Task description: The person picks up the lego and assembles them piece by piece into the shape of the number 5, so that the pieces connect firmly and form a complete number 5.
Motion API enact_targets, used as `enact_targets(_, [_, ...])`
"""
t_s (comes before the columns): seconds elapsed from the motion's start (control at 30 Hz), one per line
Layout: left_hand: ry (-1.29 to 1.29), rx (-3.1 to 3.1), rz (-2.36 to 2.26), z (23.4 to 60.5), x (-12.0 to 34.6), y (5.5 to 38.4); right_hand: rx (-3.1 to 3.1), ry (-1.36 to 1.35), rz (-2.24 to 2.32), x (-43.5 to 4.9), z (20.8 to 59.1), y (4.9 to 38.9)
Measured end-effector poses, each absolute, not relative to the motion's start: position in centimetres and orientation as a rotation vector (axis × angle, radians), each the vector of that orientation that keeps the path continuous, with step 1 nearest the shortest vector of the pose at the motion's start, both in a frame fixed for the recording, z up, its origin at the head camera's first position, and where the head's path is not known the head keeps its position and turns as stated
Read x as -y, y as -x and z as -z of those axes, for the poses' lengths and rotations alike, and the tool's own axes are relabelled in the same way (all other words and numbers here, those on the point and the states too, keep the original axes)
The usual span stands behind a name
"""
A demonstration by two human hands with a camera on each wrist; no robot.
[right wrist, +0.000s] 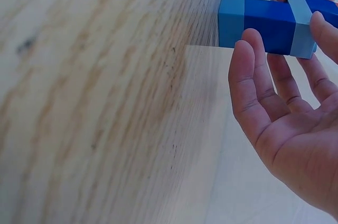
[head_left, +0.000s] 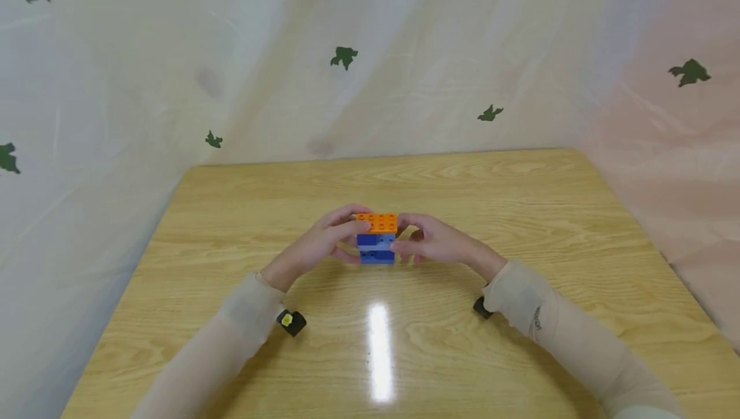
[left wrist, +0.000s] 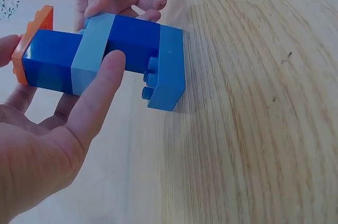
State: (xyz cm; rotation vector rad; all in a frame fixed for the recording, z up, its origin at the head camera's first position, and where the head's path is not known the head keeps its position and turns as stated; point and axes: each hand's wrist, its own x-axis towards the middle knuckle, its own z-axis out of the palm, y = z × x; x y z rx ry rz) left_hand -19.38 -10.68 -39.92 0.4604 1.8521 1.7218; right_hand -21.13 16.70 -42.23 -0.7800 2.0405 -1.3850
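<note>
A tower of toy building bricks [head_left: 377, 256] stands on the table between both hands. Its base is a light blue brick [left wrist: 170, 65] with studs showing on one side. Above that come a dark blue brick [left wrist: 137, 39], a light blue brick [left wrist: 91, 47], another dark blue brick [left wrist: 50, 60] and a thin orange brick [head_left: 378, 222] on top. The left hand [head_left: 318, 242] holds the upper part, one fingertip at the orange brick, another digit along the middle. From the other side, the right hand [head_left: 442, 239] pinches the middle light blue brick, its lower fingers loosely spread.
The wood-grained table [head_left: 231, 200] reflects a bright strip of light in front of the tower. A pale cloth [head_left: 405, 98] with green leaf and bird shapes hangs behind it. Small black devices [head_left: 293, 322] sit at both wrists.
</note>
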Motion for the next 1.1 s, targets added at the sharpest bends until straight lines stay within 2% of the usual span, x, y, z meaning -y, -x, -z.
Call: enact_targets(1.1, [-0.466,-1.841,-1.747,39.75,10.37,19.38,-2.094,0.798,1.344,-16.61,42.01,20.98])
